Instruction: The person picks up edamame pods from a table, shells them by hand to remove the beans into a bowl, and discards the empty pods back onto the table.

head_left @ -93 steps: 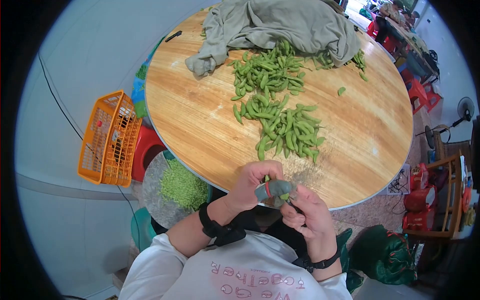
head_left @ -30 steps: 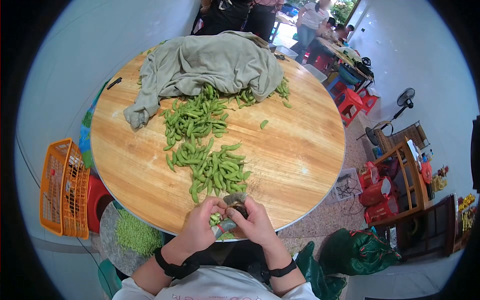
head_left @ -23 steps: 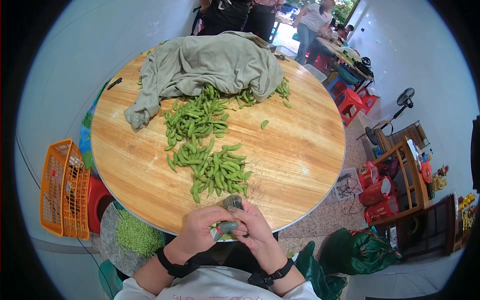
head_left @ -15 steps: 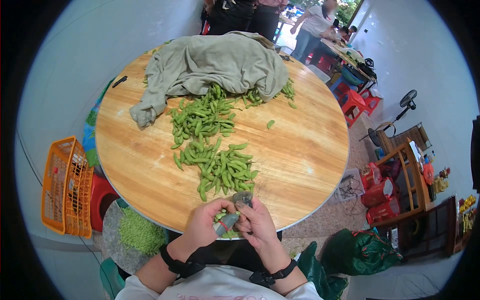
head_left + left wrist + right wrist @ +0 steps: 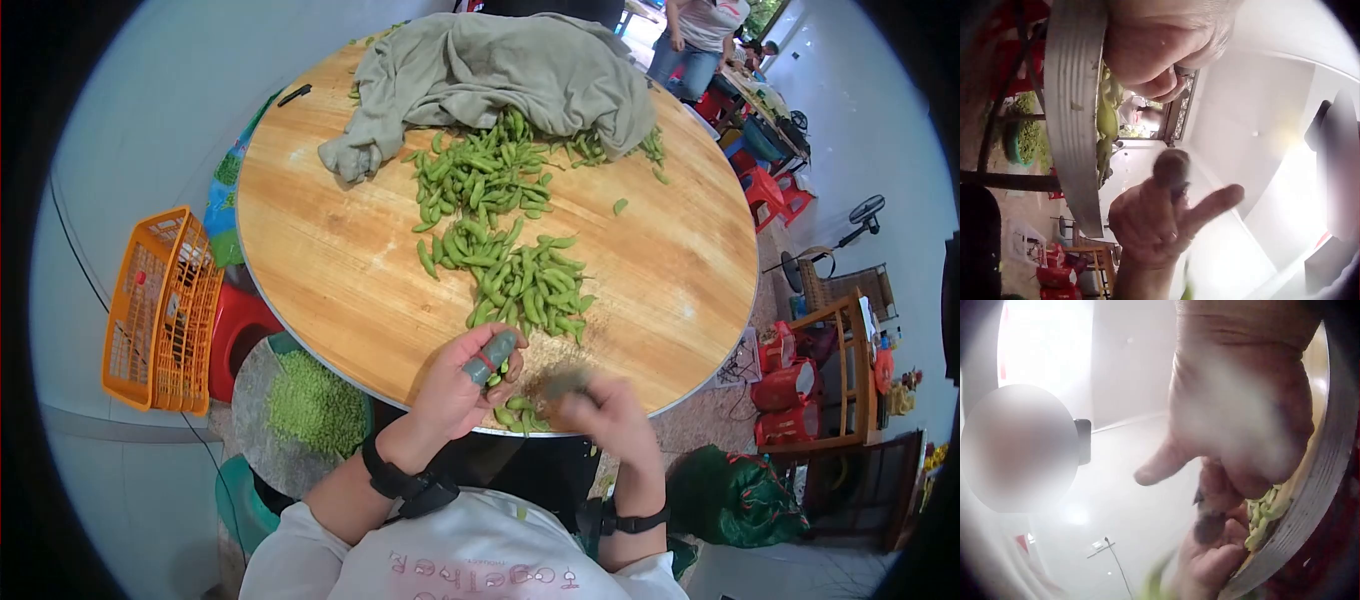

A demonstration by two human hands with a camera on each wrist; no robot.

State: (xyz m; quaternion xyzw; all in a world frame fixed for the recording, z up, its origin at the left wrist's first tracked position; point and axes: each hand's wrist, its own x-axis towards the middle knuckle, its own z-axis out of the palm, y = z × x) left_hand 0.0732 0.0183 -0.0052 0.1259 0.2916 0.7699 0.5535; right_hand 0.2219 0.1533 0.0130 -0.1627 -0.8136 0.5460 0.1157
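My left hand (image 5: pixel 447 392) is over the near table edge with its fingers curled around several green soybeans (image 5: pixel 497 376). A grey-green cover with a red band (image 5: pixel 490 358) wraps its thumb. To its right, my right hand (image 5: pixel 615 418) is blurred and apart from it. In the left wrist view, the right hand's thumb (image 5: pixel 1215 206) sticks out straight and another digit wears a dark cap (image 5: pixel 1171 167). Nothing shows in its grasp. Several green pods (image 5: pixel 520 414) lie at the edge between the hands. One blurred green piece (image 5: pixel 1159 578) hangs in the air in the right wrist view.
A pile of soybean pods (image 5: pixel 530 280) runs back along the round table (image 5: pixel 680 270) to a grey-green cloth (image 5: pixel 510 70). Left of the table, shelled beans (image 5: pixel 318 405) fill part of a grey-lined tub. An orange crate (image 5: pixel 160 310) and red stool (image 5: pixel 238 320) stand beyond.
The hands were close together over the beans; now the right hand has moved off to the right. The left hand keeps the beans. The head view has tilted down and shifted left.
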